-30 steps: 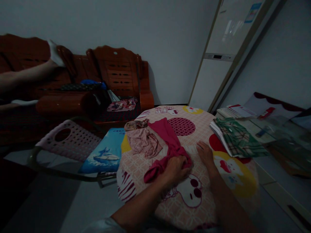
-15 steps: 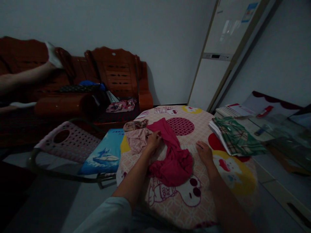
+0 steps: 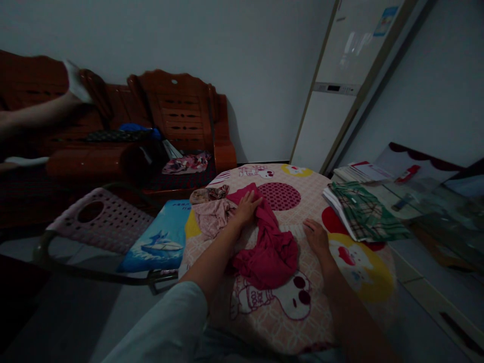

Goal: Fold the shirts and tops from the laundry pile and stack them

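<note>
A crumpled magenta garment [image 3: 270,242] lies on the round table with its patterned cloth [image 3: 363,282]. My left hand [image 3: 247,207] rests flat on the far end of that garment, fingers stretched out. My right hand [image 3: 315,237] lies flat on the cloth just right of the garment, fingers apart, holding nothing. A pale pink garment [image 3: 214,214] is bunched to the left of my left hand, with a small floral piece [image 3: 206,194] behind it.
A folded green plaid stack [image 3: 365,214] sits at the table's right edge. A pink perforated basket [image 3: 102,219] and a blue printed cushion [image 3: 161,239] lie on a glass table to the left. Another person's arm [image 3: 34,118] reaches across the wooden sofa [image 3: 177,116]. A white cabinet [image 3: 340,85] stands behind.
My left hand let go of the bunched near end of the magenta garment and moved to its far end, now lying flat there. My right hand stayed put.
</note>
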Motion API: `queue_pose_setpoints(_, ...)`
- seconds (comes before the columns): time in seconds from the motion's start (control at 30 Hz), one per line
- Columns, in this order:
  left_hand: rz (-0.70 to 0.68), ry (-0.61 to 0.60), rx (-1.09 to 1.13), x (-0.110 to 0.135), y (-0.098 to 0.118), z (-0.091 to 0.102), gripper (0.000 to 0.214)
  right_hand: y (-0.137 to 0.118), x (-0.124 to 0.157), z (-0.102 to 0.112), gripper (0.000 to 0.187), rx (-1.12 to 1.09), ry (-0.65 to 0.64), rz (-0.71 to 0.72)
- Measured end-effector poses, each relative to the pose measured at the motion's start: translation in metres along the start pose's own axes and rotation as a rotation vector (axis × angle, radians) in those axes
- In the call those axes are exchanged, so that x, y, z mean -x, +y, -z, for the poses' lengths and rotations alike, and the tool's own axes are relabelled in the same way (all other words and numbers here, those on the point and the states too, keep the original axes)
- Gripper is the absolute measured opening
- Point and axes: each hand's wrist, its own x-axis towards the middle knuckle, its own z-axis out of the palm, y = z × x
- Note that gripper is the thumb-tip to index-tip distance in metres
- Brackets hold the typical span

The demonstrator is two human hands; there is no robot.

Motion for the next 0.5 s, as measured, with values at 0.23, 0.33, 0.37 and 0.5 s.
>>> queue_pose_setpoints(0.23, 0.002, -0.133, -0.013, -0.031, 0.005, 0.014, 0.044, -0.03, 0.0, 0.015, 0.04, -0.266, 0.041, -0.235)
queue_pose_setpoints(0.33, -0.004, -0.108, -0.032, -0.029, 0.017, 0.032, 0.047, -0.086, 0.007, 0.029, 0.038, -0.485, -0.041, -0.236)
queue_pose_setpoints(0.37, -0.011, -0.074, -0.036, -0.026, 0.023, 0.041, 0.046, -0.108, 0.01, 0.034, 0.038, -0.574, -0.127, -0.206)
queue_pose_setpoints(0.5, -0.064, 0.057, 0.031, -0.003, 0.046, 0.088, 0.034, -0.182, 0.025, 0.045, 0.035, -0.688, -0.551, -0.047)
